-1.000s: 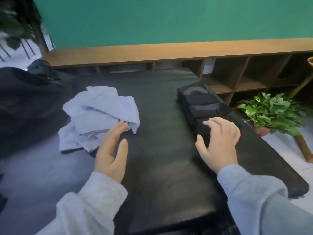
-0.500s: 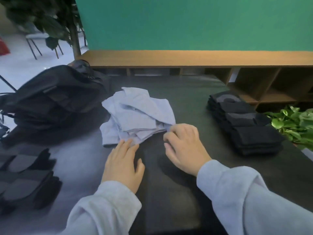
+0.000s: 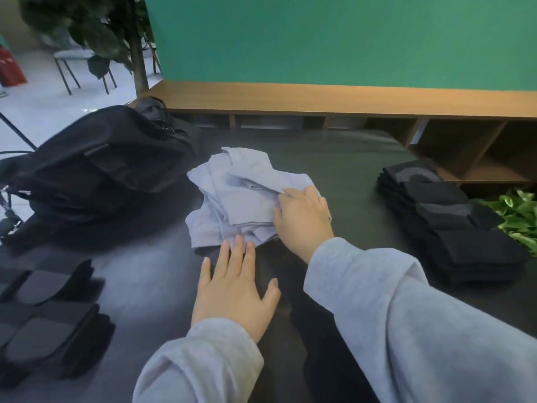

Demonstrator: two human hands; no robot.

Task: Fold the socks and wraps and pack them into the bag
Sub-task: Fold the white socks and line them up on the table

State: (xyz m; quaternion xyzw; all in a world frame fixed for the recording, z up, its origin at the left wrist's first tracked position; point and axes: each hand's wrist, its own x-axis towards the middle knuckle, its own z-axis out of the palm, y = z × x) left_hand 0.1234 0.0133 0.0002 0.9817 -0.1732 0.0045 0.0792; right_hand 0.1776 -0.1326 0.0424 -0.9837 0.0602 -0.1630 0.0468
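The right hand (image 3: 305, 216) lies on the right side of a crumpled pile of pale blue-grey cloth wraps (image 3: 244, 199), with its fingers curled around a fold of the fabric and grasping it. The left hand (image 3: 235, 289) lies flat on the dark table surface (image 3: 343, 175), palm down, fingers straight and spread; its fingertips (image 3: 239, 241) touch the near edge of the pile and hold nothing. Both arms wear light grey sleeves (image 3: 406, 324). The pile sits near the middle of the table, loosely heaped and not folded flat. To the left of the pile, a black bag (image 3: 98, 167) lies on its side, just beside the cloth; whether it is open cannot be determined. At the near-left edge of the table, dark socks with grey patches (image 3: 49, 315) lie in a row, well apart from the pile. At the right side of the table, a stack of folded black socks (image 3: 453, 222) stands, apart from both hands. Behind the table, a wooden shelf unit (image 3: 348, 103) runs along a green wall (image 3: 348, 39). A green potted plant (image 3: 520, 210) shows beyond the right-hand stack. A tree trunk (image 3: 139, 48) and a chair (image 3: 75, 62) stand at the upper left.
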